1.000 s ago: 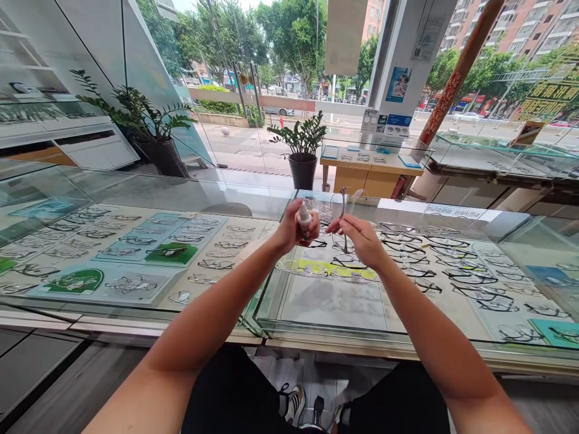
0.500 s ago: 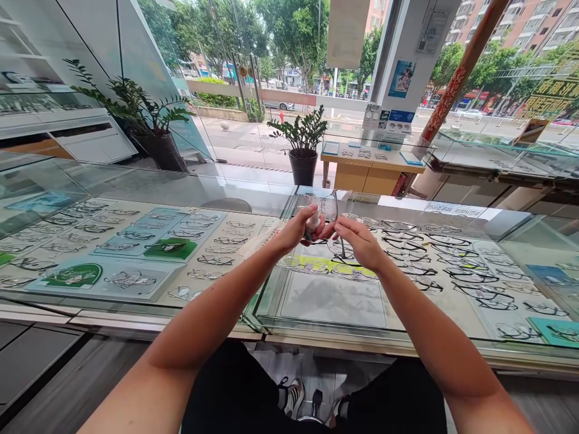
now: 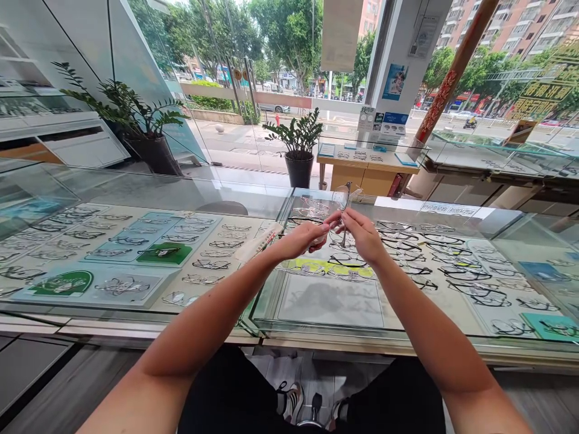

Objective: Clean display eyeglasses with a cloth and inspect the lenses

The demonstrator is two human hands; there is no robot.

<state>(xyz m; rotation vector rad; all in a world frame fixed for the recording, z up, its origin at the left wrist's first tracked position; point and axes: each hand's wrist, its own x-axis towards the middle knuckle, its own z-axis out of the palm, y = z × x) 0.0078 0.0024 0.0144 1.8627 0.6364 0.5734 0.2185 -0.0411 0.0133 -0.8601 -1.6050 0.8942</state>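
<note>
A pair of eyeglasses is held up above the glass counter, its lenses raised and one dark temple pointing down. My right hand is closed on the frame, thumb and fingers pinching near the temple. From the left, my left hand reaches over with its back upward, its fingertips at the lower part of the glasses. Its other fingers curl under around a small white bottle, now mostly hidden by the hand.
Rows of eyeglasses lie inside the glass display counter under my arms. A white printed packet is near my left wrist. Potted plants and a low wooden display table stand beyond the counter.
My left hand has rolled over, hiding the white bottle that showed upright before. The glasses have tilted and moved slightly right and up with my right hand.
</note>
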